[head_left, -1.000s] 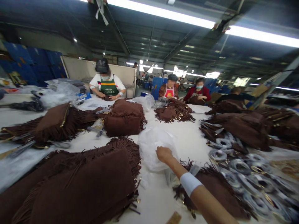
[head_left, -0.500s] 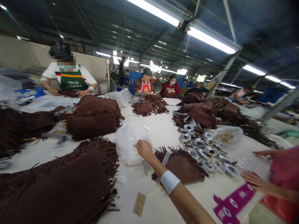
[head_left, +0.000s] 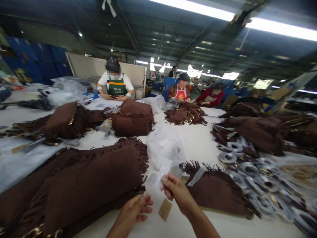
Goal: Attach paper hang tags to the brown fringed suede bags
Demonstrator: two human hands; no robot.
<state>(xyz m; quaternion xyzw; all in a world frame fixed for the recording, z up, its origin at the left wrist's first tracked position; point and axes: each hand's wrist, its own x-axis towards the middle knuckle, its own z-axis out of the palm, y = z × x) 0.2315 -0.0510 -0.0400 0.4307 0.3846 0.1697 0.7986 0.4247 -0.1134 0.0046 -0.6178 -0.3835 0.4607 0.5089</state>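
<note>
The right hand (head_left: 178, 191) pinches a plastic bag (head_left: 165, 150) beside the brown bag (head_left: 218, 191). The left hand (head_left: 135, 211) is loosely curled, holding nothing. Pull gently; thin plastic tears.

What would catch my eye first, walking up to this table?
Probably the heaps of brown fringed bags covering the white table, the biggest at front left. At front centre, the right hand pinches a clear plastic bag, with the left hand beside it above a small brown tag.
</note>
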